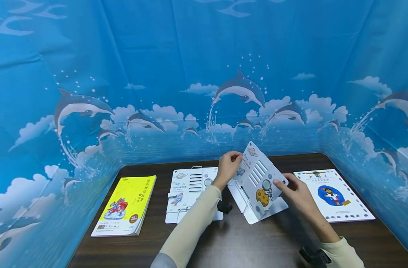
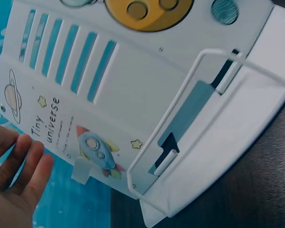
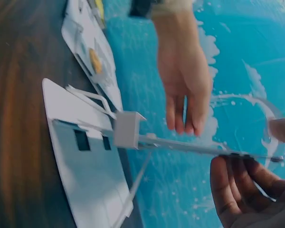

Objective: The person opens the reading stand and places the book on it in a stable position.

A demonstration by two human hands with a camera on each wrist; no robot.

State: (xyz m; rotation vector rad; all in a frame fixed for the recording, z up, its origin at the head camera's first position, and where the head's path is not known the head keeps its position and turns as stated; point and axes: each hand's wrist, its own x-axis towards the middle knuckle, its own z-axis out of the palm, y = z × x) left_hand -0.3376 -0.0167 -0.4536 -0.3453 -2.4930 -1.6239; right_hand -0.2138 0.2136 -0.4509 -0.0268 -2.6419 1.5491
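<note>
A white book stand printed with a planet and an astronaut is partly unfolded, its panel tilted up from a base plate on the table. My right hand pinches the panel's right edge, thumb on the printed face and fingers behind, as the right wrist view shows. At the panel's upper left edge is my left hand; its fingers look relaxed, with the fingertips close beside the edge. Contact there is hard to tell. A wire bracket crosses the panel's lower part.
A second, similar book stand lies on the dark table, partly behind my left forearm. At the left lies a yellow book, and at the right a white book. A blue dolphin-print curtain surrounds the table.
</note>
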